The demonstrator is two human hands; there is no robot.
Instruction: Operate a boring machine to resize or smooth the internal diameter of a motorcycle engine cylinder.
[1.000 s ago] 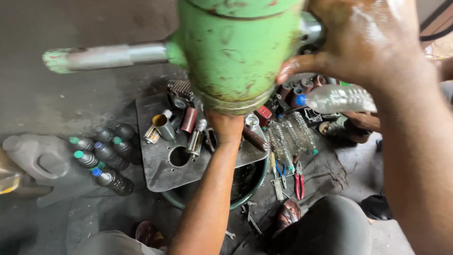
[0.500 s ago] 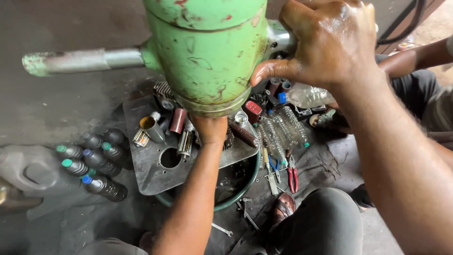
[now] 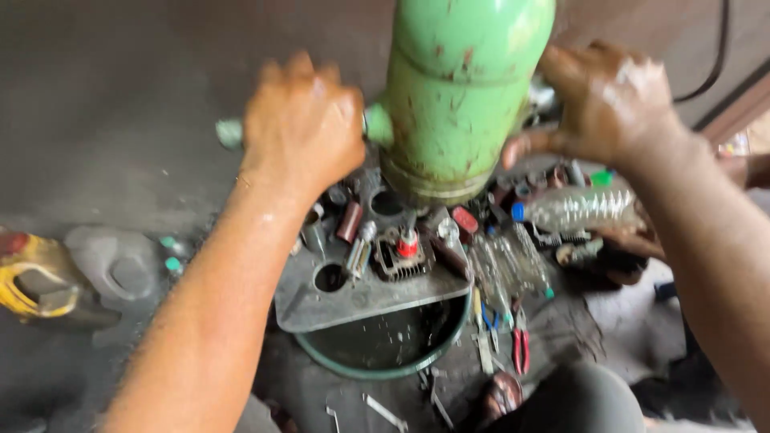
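Note:
A large green metal machine body [image 3: 461, 88], worn and rust-spotted, hangs in the upper middle of the view. My left hand [image 3: 301, 124] is wrapped around the green bar [image 3: 228, 132] that sticks out of its left side. My right hand [image 3: 605, 104] grips the fitting on its right side. Below the green body a grey metal plate [image 3: 321, 301] lies over a round dark basin [image 3: 385, 345]. On the plate sit a small finned engine part [image 3: 401, 252] and several cylindrical pieces.
A clear plastic bottle [image 3: 581, 210] with a blue cap lies at the right. Pliers with red handles [image 3: 521, 349] and other tools lie on the dark floor. A yellow container [image 3: 28, 277] and a grey jug [image 3: 116, 261] stand at the left.
My left hand has come up from under the green body and taken hold of its side bar. The view has shifted, so the green body now sits further right.

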